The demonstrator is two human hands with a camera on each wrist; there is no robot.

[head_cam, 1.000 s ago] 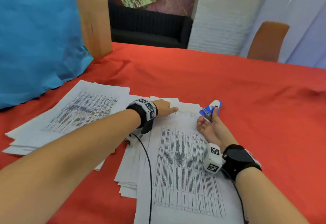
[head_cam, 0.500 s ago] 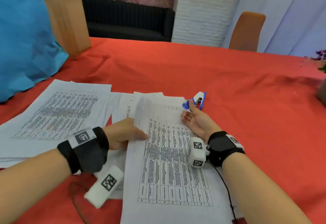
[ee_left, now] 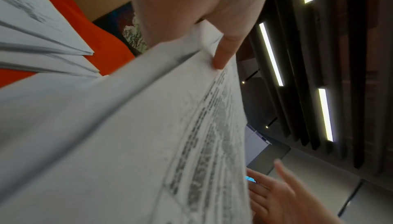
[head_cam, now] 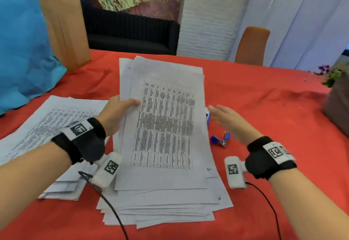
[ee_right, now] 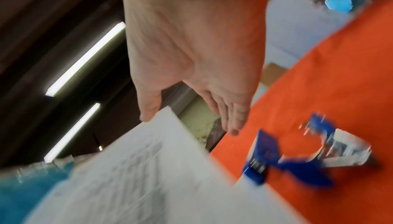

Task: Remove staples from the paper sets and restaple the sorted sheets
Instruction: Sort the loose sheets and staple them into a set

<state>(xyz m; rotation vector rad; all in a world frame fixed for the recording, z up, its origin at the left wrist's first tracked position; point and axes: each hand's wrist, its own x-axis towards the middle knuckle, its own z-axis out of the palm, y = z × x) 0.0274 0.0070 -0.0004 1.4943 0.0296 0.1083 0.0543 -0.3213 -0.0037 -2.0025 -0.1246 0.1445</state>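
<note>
My left hand [head_cam: 120, 109] grips the left edge of a lifted set of printed sheets [head_cam: 166, 118], thumb on top [ee_left: 223, 56], tilting it up off the stack [head_cam: 162, 209] below. My right hand [head_cam: 224, 116] hovers open, fingers straight, just right of the lifted set's right edge, apart from it. A blue staple remover [head_cam: 220, 139] lies on the red cloth under the right hand; in the right wrist view it is the blue remover [ee_right: 297, 157] beside the paper [ee_right: 132, 168]. A blue-and-white stapler [head_cam: 208, 116] is mostly hidden behind the sheets.
A second pile of printed paper [head_cam: 47, 126] lies at the left on the red tablecloth [head_cam: 273, 103]. A cardboard box [head_cam: 64, 20] and blue sheet [head_cam: 20, 41] stand at the back left. A potted plant [head_cam: 336, 98] sits at the right edge, an orange chair [head_cam: 252, 45] beyond.
The left hand has taken hold of the top set and lifted it off the stack. The right hand let go of the staple remover, which now lies on the cloth, and opened.
</note>
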